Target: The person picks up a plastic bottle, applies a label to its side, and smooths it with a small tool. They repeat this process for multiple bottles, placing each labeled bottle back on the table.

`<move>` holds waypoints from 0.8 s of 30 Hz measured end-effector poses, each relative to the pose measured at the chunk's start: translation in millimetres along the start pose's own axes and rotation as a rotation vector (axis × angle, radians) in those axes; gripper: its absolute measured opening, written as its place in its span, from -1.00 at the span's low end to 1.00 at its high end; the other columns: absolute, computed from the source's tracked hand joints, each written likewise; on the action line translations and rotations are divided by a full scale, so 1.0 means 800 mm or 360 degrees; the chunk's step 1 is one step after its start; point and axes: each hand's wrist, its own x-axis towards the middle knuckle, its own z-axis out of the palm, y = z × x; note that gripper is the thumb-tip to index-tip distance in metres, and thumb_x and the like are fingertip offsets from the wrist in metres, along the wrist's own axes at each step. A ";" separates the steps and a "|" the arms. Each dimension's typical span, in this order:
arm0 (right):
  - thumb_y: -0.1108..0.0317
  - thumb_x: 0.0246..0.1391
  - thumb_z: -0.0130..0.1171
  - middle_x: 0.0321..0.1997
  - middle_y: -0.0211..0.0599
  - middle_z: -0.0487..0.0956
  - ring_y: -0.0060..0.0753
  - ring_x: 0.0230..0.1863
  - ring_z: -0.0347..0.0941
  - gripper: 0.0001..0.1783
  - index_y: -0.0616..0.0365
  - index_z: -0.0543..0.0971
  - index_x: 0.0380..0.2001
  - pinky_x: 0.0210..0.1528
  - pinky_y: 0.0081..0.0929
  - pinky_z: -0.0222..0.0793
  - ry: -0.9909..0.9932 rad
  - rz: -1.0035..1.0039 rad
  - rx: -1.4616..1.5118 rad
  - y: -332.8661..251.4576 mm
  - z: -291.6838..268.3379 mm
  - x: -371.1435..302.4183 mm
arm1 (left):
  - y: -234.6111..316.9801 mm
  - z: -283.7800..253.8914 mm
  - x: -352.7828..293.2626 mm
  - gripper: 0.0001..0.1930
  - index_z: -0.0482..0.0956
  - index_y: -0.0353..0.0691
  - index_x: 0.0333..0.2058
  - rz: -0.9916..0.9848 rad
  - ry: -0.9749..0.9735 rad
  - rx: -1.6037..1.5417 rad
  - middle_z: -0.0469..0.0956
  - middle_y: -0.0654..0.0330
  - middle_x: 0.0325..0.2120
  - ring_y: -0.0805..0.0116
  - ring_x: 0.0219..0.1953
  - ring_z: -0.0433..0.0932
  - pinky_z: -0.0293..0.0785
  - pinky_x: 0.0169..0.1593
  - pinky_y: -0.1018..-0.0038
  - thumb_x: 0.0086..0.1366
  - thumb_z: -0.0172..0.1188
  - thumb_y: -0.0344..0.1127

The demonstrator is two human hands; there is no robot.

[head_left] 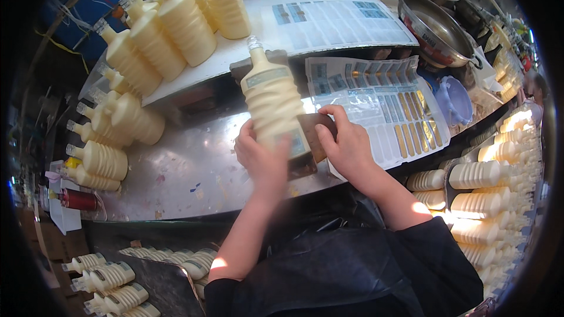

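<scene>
Before you lay a cream, ridged bottle (271,103), clear neck (254,42) pointing away, grey-blue panels (268,77) at shoulder and base. A brown piece (313,132) sat at its lower right.

Open lane: metal benchtop (182,167) L of L hand (261,155), low scraps only, out to ribbed bottles (97,161) lining its L side. Straight fwd, cream bottle (273,103) btwn hands blocks; brown block (313,135) at R hand (348,147) shuts its lower R flank. White shelf (258,20): L end jammed w/ tall bottles (185,26). R: flat label sheet (402,103) passable overhead, then purple basin (455,101) + lg pan (437,29) obstruct.
</scene>
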 end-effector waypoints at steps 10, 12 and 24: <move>0.62 -0.02 0.27 -0.11 -0.11 0.67 -0.04 -0.19 0.62 -0.57 0.12 0.61 -0.02 -0.18 -0.23 0.54 0.0206 -0.0884 -0.0142 0.004 -0.009 0.027 | -0.018 -0.011 -0.001 -0.57 0.27 -0.28 0.27 -0.0341 -0.0141 -0.1011 0.37 0.17 0.03 0.41 0.06 0.35 0.27 0.25 0.42 0.52 0.07 -0.29; 0.61 -0.10 0.30 -0.09 -0.14 0.67 -0.08 -0.17 0.64 -0.56 0.15 0.63 -0.06 -0.17 -0.23 0.55 0.0111 -0.1215 -0.0099 -0.006 -0.011 0.015 | -0.028 -0.012 0.000 -0.61 0.31 -0.28 0.25 -0.0376 -0.0165 -0.1128 0.39 0.18 0.03 0.44 0.06 0.38 0.30 0.24 0.45 0.52 0.06 -0.35; 0.37 -0.11 0.17 -0.40 -0.33 0.48 -0.33 -0.28 0.42 -0.67 0.30 0.59 -0.23 -0.22 -0.44 0.32 -0.0184 -0.1696 -0.0426 -0.053 0.023 -0.015 | -0.026 -0.031 0.006 -0.71 0.50 -0.33 0.09 -0.0638 -0.0151 -0.1651 0.57 0.12 -0.03 0.37 0.03 0.50 0.36 0.23 0.40 0.57 -0.10 -0.33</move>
